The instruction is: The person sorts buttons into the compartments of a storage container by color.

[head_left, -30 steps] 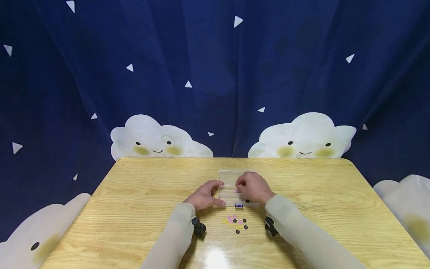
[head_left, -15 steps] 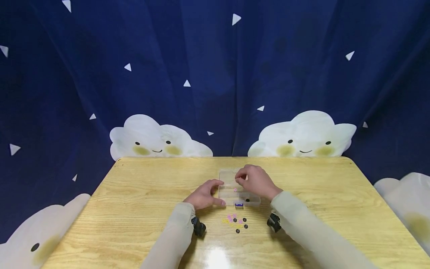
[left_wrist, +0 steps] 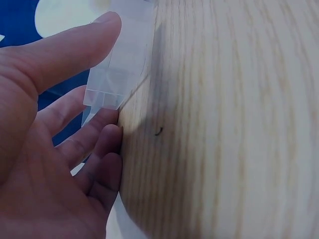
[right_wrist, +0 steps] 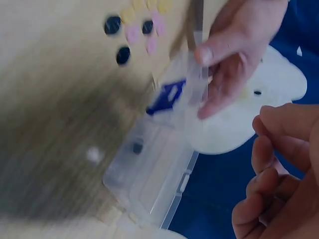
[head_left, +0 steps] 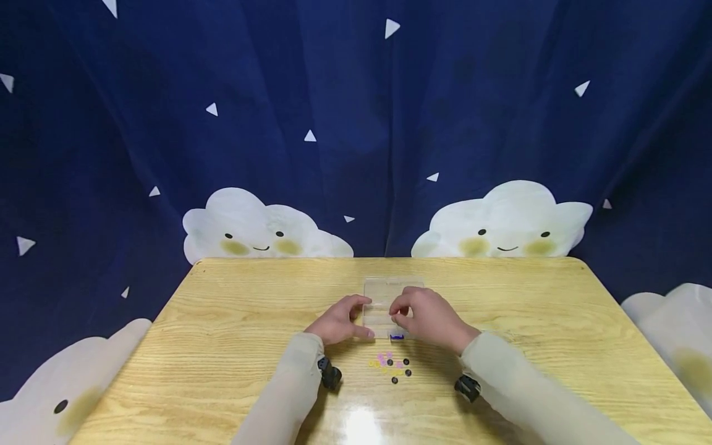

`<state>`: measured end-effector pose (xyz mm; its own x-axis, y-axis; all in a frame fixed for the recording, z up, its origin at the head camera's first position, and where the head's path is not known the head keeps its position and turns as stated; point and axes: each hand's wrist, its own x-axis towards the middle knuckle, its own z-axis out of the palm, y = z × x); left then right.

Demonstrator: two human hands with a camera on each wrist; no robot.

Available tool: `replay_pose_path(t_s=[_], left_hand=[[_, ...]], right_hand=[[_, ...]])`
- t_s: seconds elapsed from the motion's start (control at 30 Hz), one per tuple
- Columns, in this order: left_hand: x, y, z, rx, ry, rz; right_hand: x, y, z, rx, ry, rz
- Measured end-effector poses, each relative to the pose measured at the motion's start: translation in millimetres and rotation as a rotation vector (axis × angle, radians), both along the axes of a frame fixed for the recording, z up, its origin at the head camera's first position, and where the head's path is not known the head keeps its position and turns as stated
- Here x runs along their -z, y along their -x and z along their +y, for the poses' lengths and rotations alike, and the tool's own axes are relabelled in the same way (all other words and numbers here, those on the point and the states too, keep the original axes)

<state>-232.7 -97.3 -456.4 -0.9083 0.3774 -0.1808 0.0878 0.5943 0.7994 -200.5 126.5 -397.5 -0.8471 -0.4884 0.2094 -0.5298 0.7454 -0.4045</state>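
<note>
A clear plastic compartment box [head_left: 374, 316] sits on the table with its lid [head_left: 384, 289] raised at the far side. My left hand [head_left: 340, 321] holds the box's left end, thumb at the front and fingers behind. In the left wrist view, the thumb [left_wrist: 75, 47] overlaps the clear wall. My right hand [head_left: 428, 316] hovers over the box's right part, fingers curled and thumb tip against the index finger. The right wrist view shows nothing between these fingertips [right_wrist: 271, 117]. A black button [right_wrist: 137, 148] lies inside one compartment. A blue latch [right_wrist: 168, 97] marks the box's front.
Loose buttons lie on the table in front of the box: several black ones [head_left: 395, 380], pink ones [head_left: 381, 360] and yellow ones [head_left: 371, 363]. The wooden table [head_left: 250, 290] ends at a dark blue curtain [head_left: 356, 123] with white clouds.
My right hand has let go of a pink button in a middle compartment, lifted towards the lid, then come back down over the box. My left hand has stayed in place.
</note>
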Motion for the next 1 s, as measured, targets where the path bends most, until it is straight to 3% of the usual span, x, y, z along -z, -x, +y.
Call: replay_pose_path(t_s=[0.2,0.67,1.0], left_hand=[[0.9,-0.2,-0.4,0.0,-0.014,-0.003],[1.5,-1.4,-1.0,-0.006,-0.003,0.003],[-1.8,-2.3,-0.4,0.019,-0.006,0.002]], right_hand=[[4.5,-15.4,1.3,-0.071,-0.025,0.007],[22.6,-29.3,-7.5,-0.177,-0.003,-0.061],[33.4,-34.3,-14.8,-0.222,-0.007,-0.025]])
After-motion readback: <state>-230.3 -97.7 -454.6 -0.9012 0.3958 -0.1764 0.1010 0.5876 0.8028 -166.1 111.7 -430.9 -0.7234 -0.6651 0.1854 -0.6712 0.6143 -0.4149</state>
